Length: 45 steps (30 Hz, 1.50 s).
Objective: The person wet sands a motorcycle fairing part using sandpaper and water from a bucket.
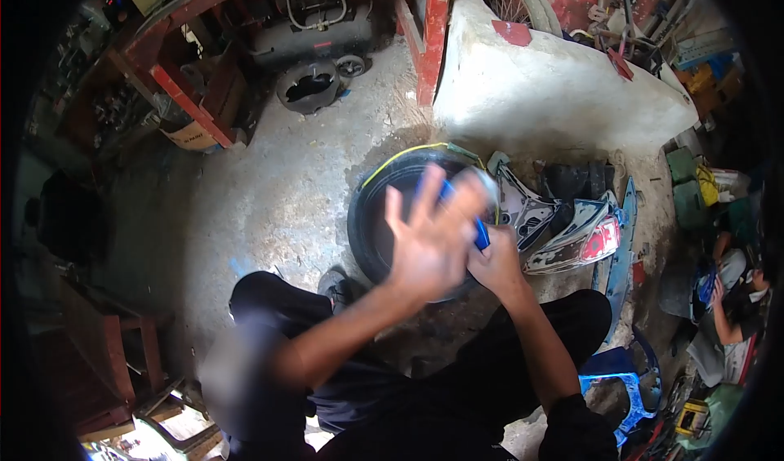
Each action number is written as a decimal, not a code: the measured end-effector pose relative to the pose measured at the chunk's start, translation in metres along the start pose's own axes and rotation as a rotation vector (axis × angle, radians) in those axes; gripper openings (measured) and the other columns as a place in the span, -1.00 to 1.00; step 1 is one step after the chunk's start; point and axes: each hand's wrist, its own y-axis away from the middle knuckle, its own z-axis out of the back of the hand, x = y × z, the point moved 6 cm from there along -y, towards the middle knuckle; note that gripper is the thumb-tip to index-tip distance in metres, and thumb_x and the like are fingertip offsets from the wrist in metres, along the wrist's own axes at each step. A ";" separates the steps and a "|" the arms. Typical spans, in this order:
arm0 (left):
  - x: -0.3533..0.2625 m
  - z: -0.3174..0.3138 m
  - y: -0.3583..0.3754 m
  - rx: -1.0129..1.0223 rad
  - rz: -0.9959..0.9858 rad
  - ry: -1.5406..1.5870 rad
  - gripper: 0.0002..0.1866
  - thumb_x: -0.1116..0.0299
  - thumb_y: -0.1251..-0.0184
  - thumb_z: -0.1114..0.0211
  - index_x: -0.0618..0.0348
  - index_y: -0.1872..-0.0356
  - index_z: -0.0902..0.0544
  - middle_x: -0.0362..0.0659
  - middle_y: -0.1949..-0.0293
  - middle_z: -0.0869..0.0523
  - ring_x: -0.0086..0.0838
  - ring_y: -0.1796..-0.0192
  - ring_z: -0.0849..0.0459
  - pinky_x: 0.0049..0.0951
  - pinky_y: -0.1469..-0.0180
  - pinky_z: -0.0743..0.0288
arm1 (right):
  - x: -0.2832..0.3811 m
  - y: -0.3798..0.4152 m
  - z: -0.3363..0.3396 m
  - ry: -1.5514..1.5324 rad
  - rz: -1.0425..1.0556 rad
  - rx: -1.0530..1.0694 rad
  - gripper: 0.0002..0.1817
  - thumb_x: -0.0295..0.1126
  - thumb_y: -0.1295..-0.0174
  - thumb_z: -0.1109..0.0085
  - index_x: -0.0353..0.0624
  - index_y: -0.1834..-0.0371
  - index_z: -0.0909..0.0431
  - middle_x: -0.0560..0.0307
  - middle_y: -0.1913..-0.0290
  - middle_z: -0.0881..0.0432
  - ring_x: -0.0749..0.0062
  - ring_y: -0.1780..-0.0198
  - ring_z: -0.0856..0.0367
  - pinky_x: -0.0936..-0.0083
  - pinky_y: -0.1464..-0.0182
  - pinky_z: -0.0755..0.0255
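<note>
A black tub [357, 231] with a yellow strip along its rim stands on the floor between my knees. Above it, my right hand [496, 263] is closed around the lower end of a narrow, shiny blue piece [482, 234], whose kind I cannot make out. My left hand [433, 236] crosses over the same piece, smeared by motion, its fingers spread apart. Whether its palm touches the piece is hidden. Behind the left fingertips shows a pale, blurred patch by the tub's far right rim. The tub's contents are mostly covered by my hands.
Scuffed motorbike panels [576, 236] lie right of the tub, beside a long blue strip [625, 228]. A blue plastic frame [616, 387] is near my right knee. Another person [723, 322] sits far right. A red-legged bench [192, 106] and a black round container [286, 93] stand ahead.
</note>
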 end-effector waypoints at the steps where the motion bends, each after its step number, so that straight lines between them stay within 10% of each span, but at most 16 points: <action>1: 0.018 0.007 -0.010 -0.036 0.154 0.114 -0.50 0.20 -0.66 0.07 -0.09 -0.53 -0.49 -0.20 -0.56 -0.46 0.03 -0.70 -0.10 0.55 -0.51 0.46 | 0.010 -0.003 -0.001 0.005 -0.111 0.036 -0.81 -0.50 -0.24 -0.32 -0.34 0.50 -0.58 -0.01 0.68 -0.50 0.29 0.68 -0.55 0.36 0.52 -0.37; 10: 0.013 0.016 -0.008 -0.073 0.232 0.279 -0.50 0.16 -0.72 0.15 -0.06 -0.52 -0.50 -0.18 -0.56 -0.46 0.06 -0.71 -0.05 0.51 -0.55 0.41 | 0.006 -0.001 -0.002 0.056 -0.160 0.115 -0.90 -0.55 -0.24 -0.27 -0.33 0.23 -0.71 -0.15 0.59 -0.57 0.03 0.61 -0.62 0.30 0.49 -0.42; 21: 0.044 0.009 -0.012 -0.014 0.504 0.428 -0.43 0.03 -0.74 0.23 -0.06 -0.61 -0.35 -0.20 -0.59 -0.42 0.00 -0.74 0.07 0.36 -0.60 0.50 | 0.008 0.004 -0.003 0.035 -0.163 0.087 -0.89 -0.49 -0.33 -0.32 -0.33 0.30 -0.71 -0.09 0.61 -0.58 0.17 0.63 -0.62 0.33 0.51 -0.41; 30: 0.003 0.013 -0.005 0.059 0.276 0.412 -0.42 -0.02 -0.75 0.28 -0.14 -0.64 -0.31 -0.16 -0.67 -0.25 0.03 -0.74 0.07 0.41 -0.59 0.50 | 0.008 -0.007 -0.003 -0.011 -0.142 0.025 -0.86 -0.45 -0.35 -0.35 -0.33 0.28 -0.72 -0.10 0.59 -0.60 0.23 0.60 -0.65 0.37 0.47 -0.44; 34: 0.049 0.003 -0.014 -0.005 0.547 0.470 -0.41 0.00 -0.76 0.28 -0.12 -0.65 -0.28 -0.16 -0.68 -0.24 0.00 -0.75 0.09 0.41 -0.59 0.46 | 0.015 -0.002 -0.009 0.045 -0.176 0.102 -0.88 -0.48 -0.34 -0.33 -0.34 0.25 -0.73 -0.06 0.58 -0.61 0.31 0.60 -0.64 0.37 0.46 -0.45; 37: 0.007 0.010 -0.004 0.022 0.312 0.429 -0.41 -0.01 -0.76 0.29 -0.11 -0.64 -0.31 -0.18 -0.69 -0.21 -0.01 -0.75 0.09 0.38 -0.60 0.46 | 0.005 -0.005 -0.006 -0.012 -0.201 0.019 -0.88 -0.46 -0.35 -0.34 -0.33 0.26 -0.73 -0.02 0.61 -0.59 0.40 0.61 -0.61 0.39 0.47 -0.43; 40: 0.046 0.008 -0.016 0.018 0.607 0.528 -0.43 0.01 -0.76 0.29 -0.11 -0.62 -0.34 -0.18 -0.69 -0.21 0.00 -0.75 0.12 0.38 -0.59 0.48 | 0.017 -0.001 -0.008 0.057 -0.171 0.095 -0.87 -0.46 -0.36 -0.32 -0.31 0.31 -0.71 0.00 0.62 -0.59 0.37 0.64 -0.58 0.39 0.50 -0.39; 45: 0.027 -0.006 -0.005 -0.017 0.356 0.375 -0.43 0.04 -0.75 0.21 -0.15 -0.66 -0.28 -0.13 -0.71 -0.14 0.03 -0.75 0.11 0.39 -0.59 0.44 | 0.002 0.003 -0.007 -0.050 -0.194 0.056 -0.86 -0.48 -0.35 -0.29 -0.32 0.35 -0.69 -0.01 0.63 -0.57 0.34 0.64 -0.59 0.36 0.49 -0.39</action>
